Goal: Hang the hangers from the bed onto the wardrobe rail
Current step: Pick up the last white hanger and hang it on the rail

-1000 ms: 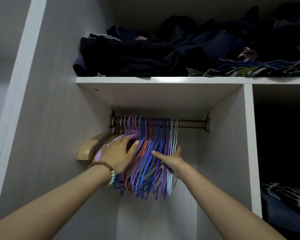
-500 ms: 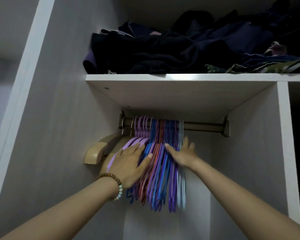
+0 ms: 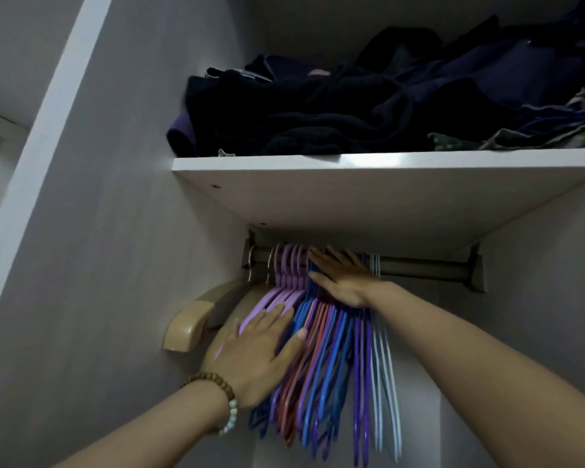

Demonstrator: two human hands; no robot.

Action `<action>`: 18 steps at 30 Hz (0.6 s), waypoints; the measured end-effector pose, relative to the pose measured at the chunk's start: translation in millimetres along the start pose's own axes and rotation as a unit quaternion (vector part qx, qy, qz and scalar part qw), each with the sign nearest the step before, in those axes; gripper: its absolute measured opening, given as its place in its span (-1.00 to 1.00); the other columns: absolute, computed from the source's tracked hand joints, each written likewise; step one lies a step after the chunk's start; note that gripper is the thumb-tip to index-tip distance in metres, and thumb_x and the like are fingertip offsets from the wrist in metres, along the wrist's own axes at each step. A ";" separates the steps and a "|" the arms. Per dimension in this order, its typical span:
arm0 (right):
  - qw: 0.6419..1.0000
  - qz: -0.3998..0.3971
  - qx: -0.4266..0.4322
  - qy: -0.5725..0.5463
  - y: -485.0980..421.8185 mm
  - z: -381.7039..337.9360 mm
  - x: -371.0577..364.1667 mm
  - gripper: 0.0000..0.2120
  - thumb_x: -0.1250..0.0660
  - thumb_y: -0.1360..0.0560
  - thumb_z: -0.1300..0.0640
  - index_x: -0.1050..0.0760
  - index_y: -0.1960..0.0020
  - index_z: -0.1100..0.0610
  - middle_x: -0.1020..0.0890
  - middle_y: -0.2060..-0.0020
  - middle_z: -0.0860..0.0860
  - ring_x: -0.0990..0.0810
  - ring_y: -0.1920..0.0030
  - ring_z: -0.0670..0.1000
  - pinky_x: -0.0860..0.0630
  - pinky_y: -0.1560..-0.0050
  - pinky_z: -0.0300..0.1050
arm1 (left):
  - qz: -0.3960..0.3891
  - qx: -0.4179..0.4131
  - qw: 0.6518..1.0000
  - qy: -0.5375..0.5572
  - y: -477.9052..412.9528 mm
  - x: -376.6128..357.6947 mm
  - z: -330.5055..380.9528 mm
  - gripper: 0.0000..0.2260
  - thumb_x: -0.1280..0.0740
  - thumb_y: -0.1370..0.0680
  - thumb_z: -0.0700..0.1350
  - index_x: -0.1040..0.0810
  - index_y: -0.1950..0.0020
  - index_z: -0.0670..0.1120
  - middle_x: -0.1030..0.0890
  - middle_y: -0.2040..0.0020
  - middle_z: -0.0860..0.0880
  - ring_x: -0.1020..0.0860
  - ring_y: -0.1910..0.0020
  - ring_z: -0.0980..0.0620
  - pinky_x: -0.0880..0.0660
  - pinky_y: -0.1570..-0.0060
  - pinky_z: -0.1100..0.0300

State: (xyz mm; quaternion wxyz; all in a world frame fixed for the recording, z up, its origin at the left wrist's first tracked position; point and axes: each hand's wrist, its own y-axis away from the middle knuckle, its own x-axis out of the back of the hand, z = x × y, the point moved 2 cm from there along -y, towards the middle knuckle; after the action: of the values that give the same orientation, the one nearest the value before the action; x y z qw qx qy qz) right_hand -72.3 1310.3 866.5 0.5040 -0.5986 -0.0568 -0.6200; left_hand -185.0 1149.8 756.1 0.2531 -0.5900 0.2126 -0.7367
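Observation:
Several thin hangers (image 3: 335,359) in purple, blue, red and white hang bunched on the left half of the brown wardrobe rail (image 3: 426,266). My left hand (image 3: 260,349) lies flat with straight fingers against the lilac and blue hangers low on the bunch. My right hand (image 3: 341,275) reaches higher, its straight fingers pressing on the hanger necks just below the rail. Neither hand grips anything. A beaded bracelet (image 3: 222,396) sits on my left wrist.
Two thick beige hangers (image 3: 190,322) hang at the rail's left end by the side wall. A white shelf (image 3: 352,163) above the rail carries a heap of dark folded clothes (image 3: 335,109). The rail's right half is bare.
My right hand rose from the middle of the bunch to the hanger necks by the rail. The left hand stayed flat on the bunch. The camera turned right and closer.

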 end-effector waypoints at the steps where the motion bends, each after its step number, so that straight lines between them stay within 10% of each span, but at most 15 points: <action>1: 1.000 0.005 0.000 -0.001 3.5 0.7 2.6 -0.47 0.15 -0.61 -0.17 0.17 -0.52 -0.09 0.14 -0.52 -0.16 0.23 -0.52 -0.08 0.29 -0.49 -0.06 | -0.002 -0.002 1.000 -0.005 1.1 -1.1 1.2 -0.46 0.11 -0.55 0.27 0.01 -0.51 0.14 0.02 -0.54 0.16 0.05 -0.51 0.19 0.16 -0.50 0.00; 7: 0.998 0.008 -0.046 0.042 28.6 39.2 -8.5 -0.47 0.12 -0.59 -0.21 0.17 -0.51 -0.16 0.22 -0.52 -0.14 0.29 -0.51 -0.06 0.34 -0.45 -0.07 | -0.017 -0.007 1.000 0.000 5.6 -2.9 9.0 -0.34 0.05 -0.50 0.34 0.04 -0.52 0.07 0.08 -0.54 0.14 0.09 -0.51 0.19 0.21 -0.49 0.06; 18: 0.964 -0.028 -0.154 -0.213 114.7 -36.5 -6.3 -0.15 -0.13 -0.30 -0.51 0.11 -0.48 -0.29 0.29 -0.51 -0.11 0.37 -0.49 0.10 0.33 -0.43 0.20 | 0.018 0.014 0.996 0.086 27.9 -6.0 17.8 -0.53 0.09 -0.59 0.14 -0.06 -0.50 0.08 0.00 -0.54 0.12 0.08 -0.51 0.21 0.21 -0.50 0.07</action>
State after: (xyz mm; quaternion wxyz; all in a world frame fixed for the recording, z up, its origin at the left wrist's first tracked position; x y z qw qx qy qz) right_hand -19.3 1233.4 790.2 0.3643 -0.7854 -0.0839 -0.4934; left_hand -163.2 1131.5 738.2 0.2554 -0.5173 0.2334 -0.7828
